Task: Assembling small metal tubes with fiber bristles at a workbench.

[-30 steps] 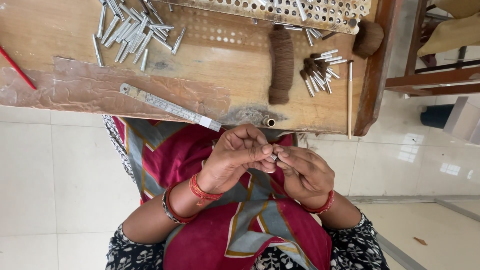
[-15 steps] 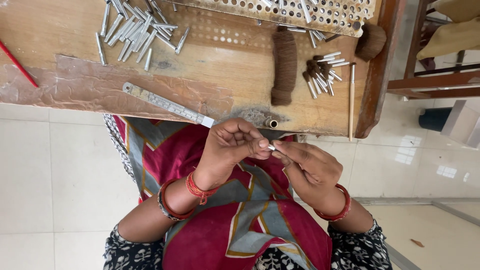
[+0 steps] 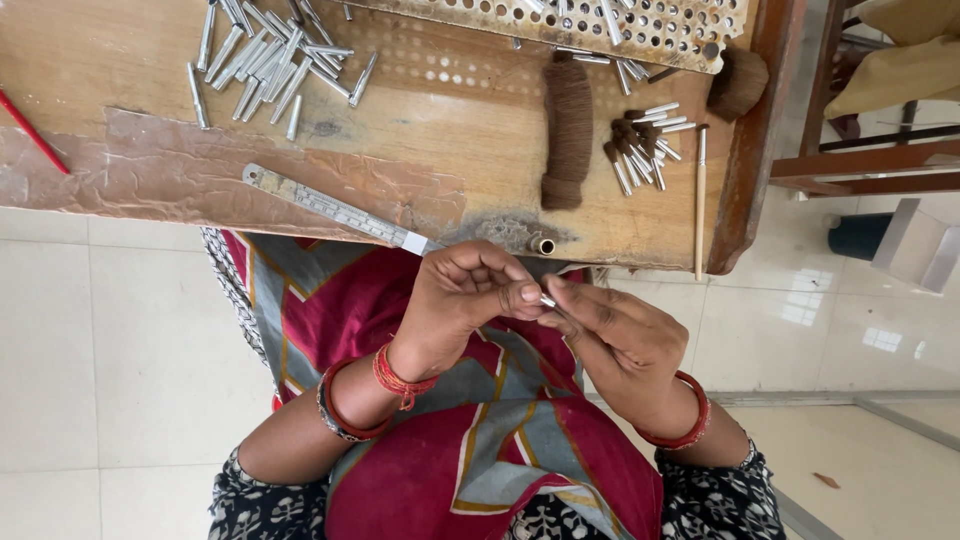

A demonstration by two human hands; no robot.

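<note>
My left hand [image 3: 462, 300] and my right hand [image 3: 622, 345] meet fingertip to fingertip over my lap, just below the edge of the wooden table [image 3: 200, 180]. Between them they pinch a small silver metal tube [image 3: 547, 299]; only a short bit of it shows. Both hands wear red bangles at the wrist. On the table above the hands lies a bundle of brown hair [image 3: 569, 130], and beside it several tubes with brown hair tufts [image 3: 640, 150].
A pile of bare metal tubes [image 3: 270, 60] lies at the table's upper left. A steel ruler [image 3: 330, 205] lies slanted near the edge. A perforated tray [image 3: 600, 25] sits at the top. A thin stick [image 3: 700, 200], a red pencil [image 3: 35, 135], and a wooden chair [image 3: 860, 110] at right.
My hands stay together on the small tube; the fingers have shifted slightly, with my right hand turned lower and its wrist bangle now showing.
</note>
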